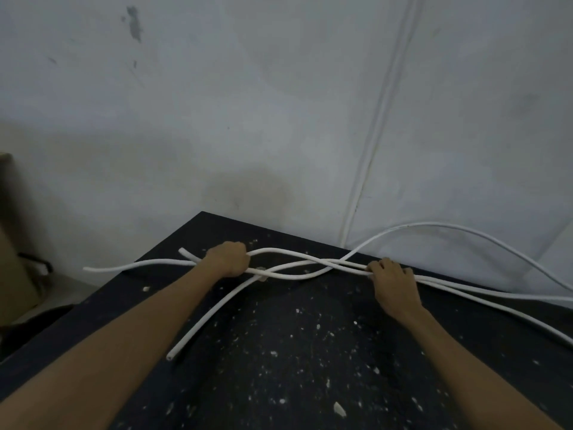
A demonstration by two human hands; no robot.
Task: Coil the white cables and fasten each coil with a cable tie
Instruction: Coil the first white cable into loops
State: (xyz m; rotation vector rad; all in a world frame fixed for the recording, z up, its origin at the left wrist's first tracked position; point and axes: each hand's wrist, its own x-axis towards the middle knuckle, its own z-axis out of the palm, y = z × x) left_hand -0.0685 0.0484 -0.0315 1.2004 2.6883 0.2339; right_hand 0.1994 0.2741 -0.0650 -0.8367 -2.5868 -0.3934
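Several white cables (297, 263) lie across the far part of a dark speckled table (294, 352) and cross one another between my hands. My left hand (231, 259) is closed in a fist around the cables near their left ends. My right hand (392, 282) presses down and grips the strands farther right. One cable end (170, 356) points toward me on the table. Another end (88, 269) hangs past the table's left edge. On the right, one cable arcs up (434, 225) and runs off the frame. No cable tie is visible.
A grey wall (248, 119) stands right behind the table, with a vertical conduit (369, 150) on it. White flecks and a small scrap (339, 409) dot the tabletop. A brown box (15, 259) sits on the floor at the left.
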